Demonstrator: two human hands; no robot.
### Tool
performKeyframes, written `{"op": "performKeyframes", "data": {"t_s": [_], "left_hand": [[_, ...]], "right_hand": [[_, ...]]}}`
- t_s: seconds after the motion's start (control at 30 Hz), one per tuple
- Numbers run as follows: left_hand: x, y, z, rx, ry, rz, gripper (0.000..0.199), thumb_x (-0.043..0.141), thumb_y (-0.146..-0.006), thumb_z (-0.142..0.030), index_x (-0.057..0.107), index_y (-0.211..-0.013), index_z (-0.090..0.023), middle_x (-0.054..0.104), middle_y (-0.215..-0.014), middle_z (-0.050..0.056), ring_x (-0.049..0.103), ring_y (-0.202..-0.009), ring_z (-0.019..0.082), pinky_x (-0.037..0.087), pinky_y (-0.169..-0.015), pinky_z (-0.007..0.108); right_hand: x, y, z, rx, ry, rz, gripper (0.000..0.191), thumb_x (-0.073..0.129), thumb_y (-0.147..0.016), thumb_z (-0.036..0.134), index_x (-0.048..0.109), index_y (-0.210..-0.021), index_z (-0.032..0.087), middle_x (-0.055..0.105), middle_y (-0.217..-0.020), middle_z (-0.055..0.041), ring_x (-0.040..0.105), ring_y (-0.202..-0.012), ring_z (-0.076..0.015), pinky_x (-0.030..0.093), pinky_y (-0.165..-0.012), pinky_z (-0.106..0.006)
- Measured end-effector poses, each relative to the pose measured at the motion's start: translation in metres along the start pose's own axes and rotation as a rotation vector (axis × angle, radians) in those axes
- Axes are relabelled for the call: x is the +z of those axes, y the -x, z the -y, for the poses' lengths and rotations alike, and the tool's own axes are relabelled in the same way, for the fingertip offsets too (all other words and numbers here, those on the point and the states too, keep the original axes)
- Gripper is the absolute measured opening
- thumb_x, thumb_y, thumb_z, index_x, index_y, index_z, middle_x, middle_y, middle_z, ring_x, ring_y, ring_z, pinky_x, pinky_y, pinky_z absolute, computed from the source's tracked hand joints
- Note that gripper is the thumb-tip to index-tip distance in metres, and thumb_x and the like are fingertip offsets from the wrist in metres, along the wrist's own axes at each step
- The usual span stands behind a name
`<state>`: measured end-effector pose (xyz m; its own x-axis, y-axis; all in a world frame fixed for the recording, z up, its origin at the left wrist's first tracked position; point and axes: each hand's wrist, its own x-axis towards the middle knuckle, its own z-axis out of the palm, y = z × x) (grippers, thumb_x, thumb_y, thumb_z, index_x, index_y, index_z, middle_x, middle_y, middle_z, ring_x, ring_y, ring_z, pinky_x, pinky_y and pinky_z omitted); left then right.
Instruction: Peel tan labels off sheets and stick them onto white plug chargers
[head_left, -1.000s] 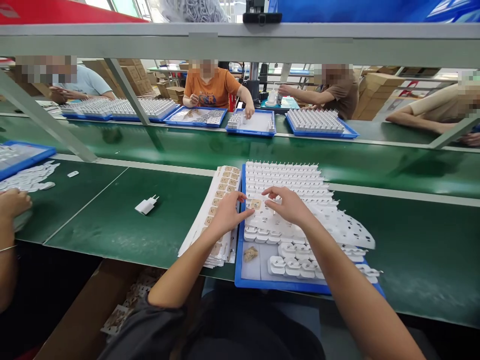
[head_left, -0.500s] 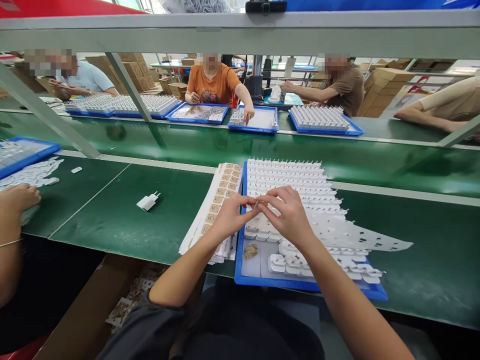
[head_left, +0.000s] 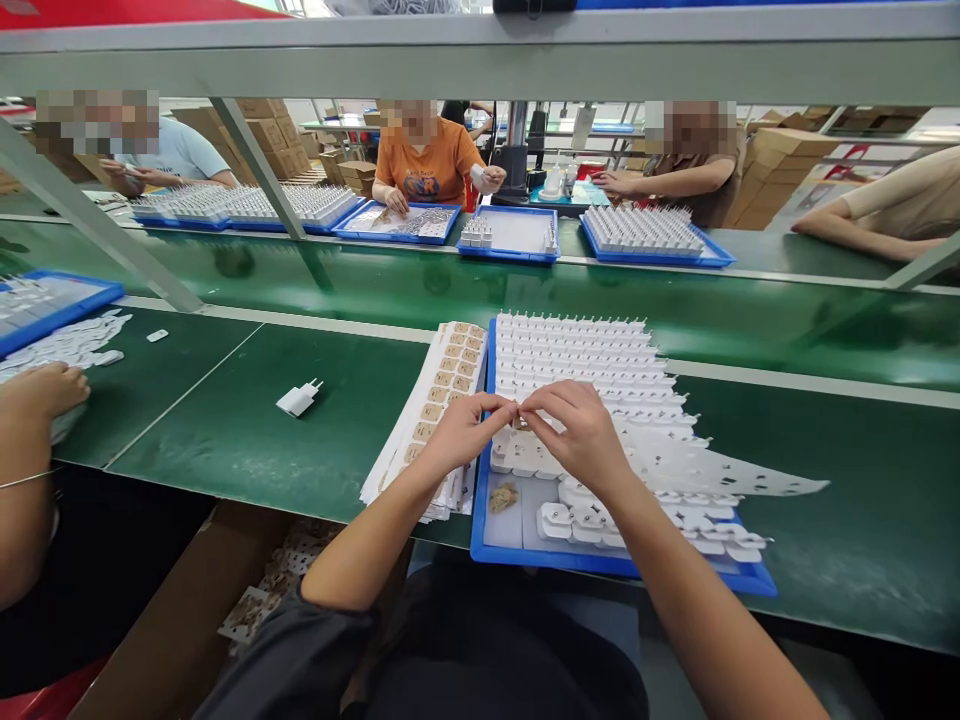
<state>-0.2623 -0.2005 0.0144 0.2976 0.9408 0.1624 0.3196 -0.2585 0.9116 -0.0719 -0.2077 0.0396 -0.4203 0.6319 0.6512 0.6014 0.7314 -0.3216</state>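
My left hand (head_left: 466,432) and my right hand (head_left: 576,430) meet fingertip to fingertip above a blue tray (head_left: 480,545). Both are pinched on a small brownish piece (head_left: 519,423), mostly hidden by the fingers. Rows of white plug housings (head_left: 577,350) with pins fill the back of the tray, and more white pieces (head_left: 577,525) lie near its front. A white perforated sheet (head_left: 720,468) lies across the housings, under my right wrist. A small tan clump (head_left: 502,497) sits in the tray's front left. Sheets of brown labels (head_left: 433,410) are stacked left of the tray.
A single white plug (head_left: 299,398) lies on the green table (head_left: 225,420). At the far left are another person's hand (head_left: 46,390) and white pieces (head_left: 75,343). Across the green belt (head_left: 360,290), people work at blue trays under a metal frame.
My fingertips have shifted slightly, and the brownish piece now shows below them. Across the belt, a person in orange has lifted a hand from a tray, now holding something white.
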Motion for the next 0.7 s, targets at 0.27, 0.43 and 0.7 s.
{"op": "performKeyframes", "data": {"t_s": [0.27,0.43,0.7], "left_hand": [[0.011,0.001,0.003,-0.053,-0.008,-0.043,0.029,0.057,-0.089,-0.039,0.073,-0.075,-0.019,0.075,-0.078,0.001,0.068,-0.079,0.019,0.046,-0.071,0.026],[0.009,0.001,0.005,-0.051,-0.015,-0.080,0.028,0.058,-0.088,-0.038,0.072,-0.075,-0.018,0.071,-0.070,-0.001,0.064,-0.070,0.016,0.045,-0.066,0.025],[-0.042,-0.004,0.017,-0.005,-0.020,-0.534,0.025,0.052,-0.090,-0.040,0.063,-0.085,-0.018,0.065,-0.073,-0.001,0.057,-0.062,0.012,0.043,-0.057,0.022]], "right_hand": [[0.000,0.015,-0.005,0.070,-0.165,0.045,0.011,0.062,-0.093,0.013,0.064,-0.093,0.024,0.073,-0.097,-0.0040,0.067,-0.096,-0.0214,0.050,-0.086,-0.036],[-0.010,0.020,-0.003,0.134,-0.284,0.173,0.009,0.059,-0.095,0.016,0.063,-0.094,0.025,0.071,-0.112,-0.0052,0.066,-0.107,-0.0225,0.048,-0.098,-0.042],[-0.038,0.039,-0.004,0.260,-0.467,-0.122,0.009,0.066,-0.091,0.016,0.065,-0.093,0.025,0.069,-0.103,-0.0060,0.065,-0.104,-0.0241,0.050,-0.095,-0.043]]}}
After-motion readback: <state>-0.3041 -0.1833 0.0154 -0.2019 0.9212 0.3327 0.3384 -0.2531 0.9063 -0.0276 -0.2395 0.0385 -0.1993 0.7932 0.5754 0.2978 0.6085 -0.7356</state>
